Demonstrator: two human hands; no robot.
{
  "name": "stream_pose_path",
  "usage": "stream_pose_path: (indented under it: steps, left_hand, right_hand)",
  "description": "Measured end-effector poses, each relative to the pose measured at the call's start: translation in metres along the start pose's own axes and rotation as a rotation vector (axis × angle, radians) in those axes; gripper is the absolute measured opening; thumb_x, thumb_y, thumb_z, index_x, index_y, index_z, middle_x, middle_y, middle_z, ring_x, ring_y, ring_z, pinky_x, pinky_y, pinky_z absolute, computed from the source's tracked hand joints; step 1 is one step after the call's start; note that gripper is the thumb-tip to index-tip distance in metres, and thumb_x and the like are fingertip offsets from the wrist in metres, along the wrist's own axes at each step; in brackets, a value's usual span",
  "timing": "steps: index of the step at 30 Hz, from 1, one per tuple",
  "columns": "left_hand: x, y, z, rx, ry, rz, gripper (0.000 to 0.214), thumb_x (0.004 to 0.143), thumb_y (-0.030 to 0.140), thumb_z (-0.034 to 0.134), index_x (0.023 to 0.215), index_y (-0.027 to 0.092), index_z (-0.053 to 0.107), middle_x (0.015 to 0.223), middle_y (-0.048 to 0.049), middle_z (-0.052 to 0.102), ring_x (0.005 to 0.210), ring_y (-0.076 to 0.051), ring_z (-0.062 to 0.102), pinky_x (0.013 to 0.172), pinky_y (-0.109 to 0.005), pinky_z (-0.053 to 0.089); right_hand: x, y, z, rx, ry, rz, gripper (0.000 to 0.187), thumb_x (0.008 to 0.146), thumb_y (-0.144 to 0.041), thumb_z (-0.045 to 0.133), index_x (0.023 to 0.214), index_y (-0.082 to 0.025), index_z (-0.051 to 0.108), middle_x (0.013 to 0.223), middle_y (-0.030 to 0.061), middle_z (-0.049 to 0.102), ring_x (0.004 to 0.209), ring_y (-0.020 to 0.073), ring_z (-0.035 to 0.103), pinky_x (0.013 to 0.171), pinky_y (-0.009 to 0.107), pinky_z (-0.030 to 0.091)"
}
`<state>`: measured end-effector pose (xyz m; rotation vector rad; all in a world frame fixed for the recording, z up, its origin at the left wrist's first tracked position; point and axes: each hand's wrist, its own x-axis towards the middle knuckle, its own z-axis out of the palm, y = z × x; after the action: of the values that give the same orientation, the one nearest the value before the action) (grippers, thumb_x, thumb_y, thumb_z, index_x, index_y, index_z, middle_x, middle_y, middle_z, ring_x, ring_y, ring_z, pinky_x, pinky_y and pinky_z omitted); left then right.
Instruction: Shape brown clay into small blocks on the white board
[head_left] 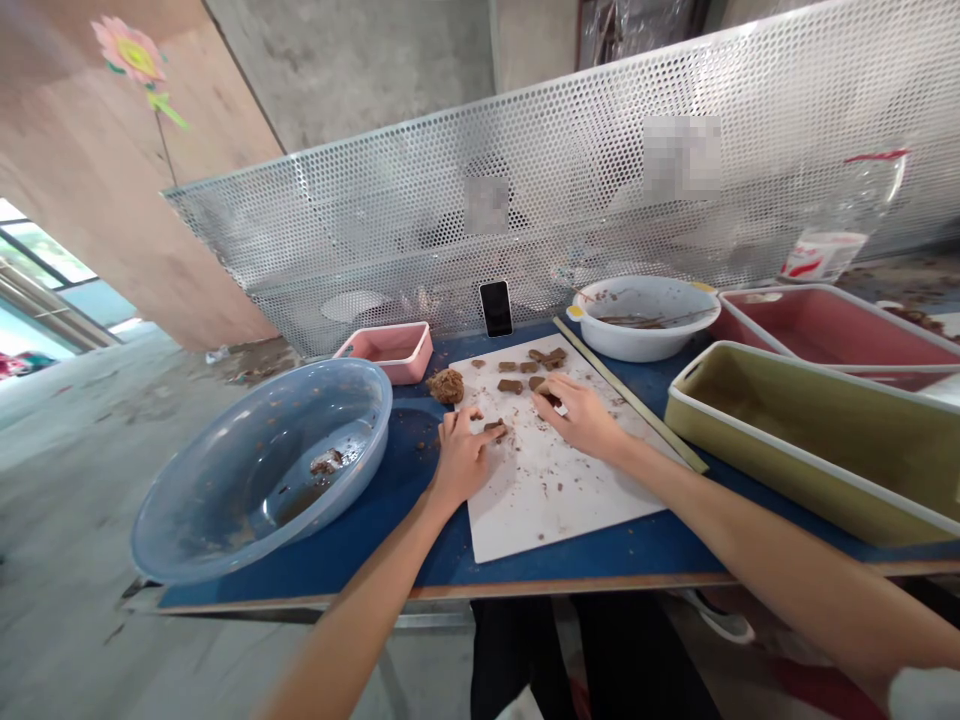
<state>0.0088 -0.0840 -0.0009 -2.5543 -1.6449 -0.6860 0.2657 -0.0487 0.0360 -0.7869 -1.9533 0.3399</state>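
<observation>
A white board (pixel 555 490) lies on the blue table, smeared with brown crumbs. My left hand (pixel 459 455) rests at the board's left edge, its fingers pinched on a small brown clay piece (pixel 495 429). My right hand (pixel 581 415) lies on the board's upper middle, fingers curled on another brown piece (pixel 546 392). Several flat brown pieces (pixel 534 362) lie in a loose row beyond both hands. A rough brown clay lump (pixel 447 385) sits at the board's top left corner.
A large translucent blue basin (pixel 225 500) with brown residue stands left. A pink tray (pixel 390 350), a black phone (pixel 496 308), a white bowl (pixel 645 320), a long stick (pixel 630 395), an olive tray (pixel 810 440) and a red tray (pixel 825 325) ring the board. A perforated metal screen (pixel 420 210) backs the table.
</observation>
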Motion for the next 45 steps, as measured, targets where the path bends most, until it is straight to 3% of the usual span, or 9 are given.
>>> stream_pose_path:
  steps: [17,22,31,38,45]
  left_hand:
    - [0.002,0.003,-0.001,-0.041,-0.011,-0.026,0.061,0.095,0.001,0.048,0.13,0.036,0.084,0.133,-0.0124,0.055,0.116,-0.031,0.043,0.102,-0.049,0.042]
    - [0.0,0.002,-0.002,-0.037,0.006,0.003,0.064,0.095,0.001,0.048,0.137,0.037,0.08,0.136,-0.0124,0.055,0.118,-0.032,0.044,0.102,-0.049,0.042]
    - [-0.002,0.002,-0.002,0.019,-0.021,0.063,0.057,0.095,0.004,0.054,0.129,0.038,0.084,0.138,-0.0115,0.055,0.121,-0.033,0.044,0.103,-0.05,0.043]
    - [-0.002,-0.003,-0.005,-0.011,0.148,-0.097,0.063,0.091,-0.002,0.051,0.133,0.034,0.083,0.129,-0.0123,0.058,0.115,-0.031,0.048,0.098,-0.045,0.044]
    - [-0.001,-0.003,-0.009,0.112,0.035,-0.103,0.057,0.093,0.002,0.056,0.129,0.036,0.084,0.133,-0.0119,0.057,0.118,-0.033,0.045,0.096,-0.046,0.041]
  right_hand:
    - [0.0,-0.001,-0.001,0.004,-0.013,0.009,0.028,0.112,-0.037,0.051,0.087,-0.026,0.055,0.085,0.0048,0.063,0.083,0.0243,0.065,0.077,0.041,0.054]
    - [0.0,0.001,0.0,-0.012,-0.01,0.005,0.026,0.112,-0.037,0.052,0.088,-0.026,0.056,0.085,0.0049,0.063,0.084,0.0247,0.065,0.079,0.042,0.055]
    - [0.0,0.001,0.001,0.0,-0.005,0.011,0.026,0.111,-0.036,0.052,0.088,-0.026,0.055,0.086,0.0046,0.062,0.084,0.0245,0.064,0.079,0.042,0.054]
    - [0.0,0.001,0.0,0.003,-0.01,0.007,0.025,0.111,-0.034,0.053,0.088,-0.026,0.055,0.086,0.0042,0.062,0.084,0.0239,0.064,0.08,0.041,0.053]
    - [-0.001,0.001,0.0,-0.002,-0.026,0.011,0.023,0.11,-0.032,0.053,0.089,-0.026,0.054,0.087,0.0033,0.062,0.085,0.0231,0.064,0.081,0.039,0.052]
